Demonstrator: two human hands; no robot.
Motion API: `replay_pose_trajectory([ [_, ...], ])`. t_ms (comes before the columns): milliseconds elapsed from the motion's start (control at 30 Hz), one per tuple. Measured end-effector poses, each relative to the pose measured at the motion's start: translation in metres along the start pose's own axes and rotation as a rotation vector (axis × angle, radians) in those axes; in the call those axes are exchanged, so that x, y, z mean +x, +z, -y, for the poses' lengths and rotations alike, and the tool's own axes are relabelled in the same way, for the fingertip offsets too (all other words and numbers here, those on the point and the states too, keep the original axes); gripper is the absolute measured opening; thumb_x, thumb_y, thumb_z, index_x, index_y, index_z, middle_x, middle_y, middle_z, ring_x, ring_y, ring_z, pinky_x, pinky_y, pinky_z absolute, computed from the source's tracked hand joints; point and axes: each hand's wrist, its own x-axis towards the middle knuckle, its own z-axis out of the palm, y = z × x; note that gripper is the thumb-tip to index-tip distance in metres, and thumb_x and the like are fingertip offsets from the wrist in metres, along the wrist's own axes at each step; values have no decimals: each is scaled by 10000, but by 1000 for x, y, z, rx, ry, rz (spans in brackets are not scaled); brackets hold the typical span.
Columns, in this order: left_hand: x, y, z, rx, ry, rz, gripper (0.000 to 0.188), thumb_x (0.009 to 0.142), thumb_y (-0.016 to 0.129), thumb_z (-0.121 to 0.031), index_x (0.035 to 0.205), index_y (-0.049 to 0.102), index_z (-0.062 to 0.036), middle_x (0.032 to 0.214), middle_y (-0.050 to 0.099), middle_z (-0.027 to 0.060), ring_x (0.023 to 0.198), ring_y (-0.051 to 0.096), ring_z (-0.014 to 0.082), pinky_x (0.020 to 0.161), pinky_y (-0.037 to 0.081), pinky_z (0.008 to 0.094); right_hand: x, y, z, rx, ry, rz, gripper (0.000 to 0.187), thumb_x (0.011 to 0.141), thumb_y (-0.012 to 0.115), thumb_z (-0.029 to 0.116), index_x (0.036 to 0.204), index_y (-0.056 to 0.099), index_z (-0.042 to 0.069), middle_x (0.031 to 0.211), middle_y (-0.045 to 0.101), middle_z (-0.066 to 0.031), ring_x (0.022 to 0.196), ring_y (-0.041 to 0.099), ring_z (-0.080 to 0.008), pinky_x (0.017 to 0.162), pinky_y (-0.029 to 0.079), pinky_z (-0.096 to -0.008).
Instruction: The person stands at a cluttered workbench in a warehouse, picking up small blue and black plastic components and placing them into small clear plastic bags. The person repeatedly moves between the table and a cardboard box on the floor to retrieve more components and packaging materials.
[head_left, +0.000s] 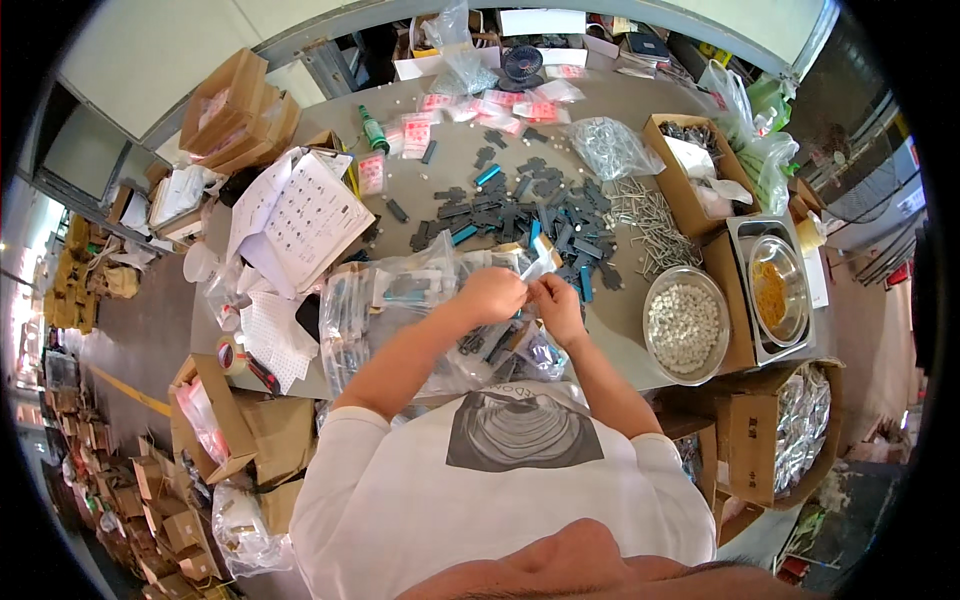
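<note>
Dark grey parts, blue bits; prob. white pellets.

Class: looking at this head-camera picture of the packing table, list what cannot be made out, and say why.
- What the left hand and right hand pinch: too small, fingers cover it.
- Pieces in the round metal bowl: too small.
- Cardboard boxes: blurred at the fisheye rim.

I look down on a grey desk in a bright, evenly lit workroom. Stacked cardboard boxes crowd the grey floor at my left, and a pale wall stands beyond the desk.
</note>
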Motion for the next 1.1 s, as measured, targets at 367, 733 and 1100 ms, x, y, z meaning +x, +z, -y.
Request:
replay_pose_trajectory([
  [367, 40, 26, -12, -716, -421, -118, 380, 843, 621, -359, 727, 606, 2, 605, 600, 73, 510, 564, 171, 518, 446, 343, 70, -49, -49, 1249, 675, -558, 213, 971, 414, 178, 857, 509, 25, 760, 520, -50, 661, 520, -160, 647, 527, -288],
  [733, 46, 50, 3, -1455, -576, -204, 191, 824, 607, -195, 749, 580, -21, 711, 575, 24, 640, 567, 118, 561, 449, 268, 45, -88, -67, 469, 256, -181, 249, 955, 452, 261, 990, 481, 16, 963, 509, -102, 770, 525, -201, 737, 524, -412],
  [1100, 40, 0, 3, -1271, -504, -191, 112, 839, 490, -43, 825, 600, -56, 723, 572, 32, 603, 510, 99, 532, 421, 243, -6, -69, -84, -1078, -51, 142, 206, 699, 720, 182, 852, 614, 95, 851, 609, -128, 830, 603, -308, 733, 487, -395],
])
